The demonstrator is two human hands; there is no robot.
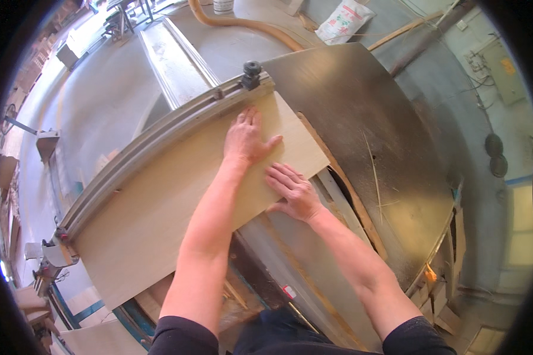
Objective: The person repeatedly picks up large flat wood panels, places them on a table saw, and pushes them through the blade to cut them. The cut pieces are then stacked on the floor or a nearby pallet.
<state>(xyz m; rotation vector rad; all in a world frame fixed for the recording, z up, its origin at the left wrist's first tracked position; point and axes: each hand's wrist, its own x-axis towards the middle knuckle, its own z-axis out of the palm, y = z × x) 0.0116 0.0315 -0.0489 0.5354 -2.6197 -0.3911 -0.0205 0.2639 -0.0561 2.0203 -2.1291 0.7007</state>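
Apparently, board (172, 201) butting against metal fence (154, 135); left hand (247, 137) lying flat near fence, right hand (296, 194) farther from it, thumbs splayed, neither pinching, likely steadying board.

the surface (343, 89) is broad, dark and worn, with a yellowish sheen toward its near right part. thin slivers (373, 168) lie loose on it. a brown strip (359, 204) runs along its left edge, beside a dark gap. left of that, a pale board (154, 219) lies flat, overlapping a lighter bed (323, 254). beyond, the grey floor (237, 47) carries a white sack (344, 21).
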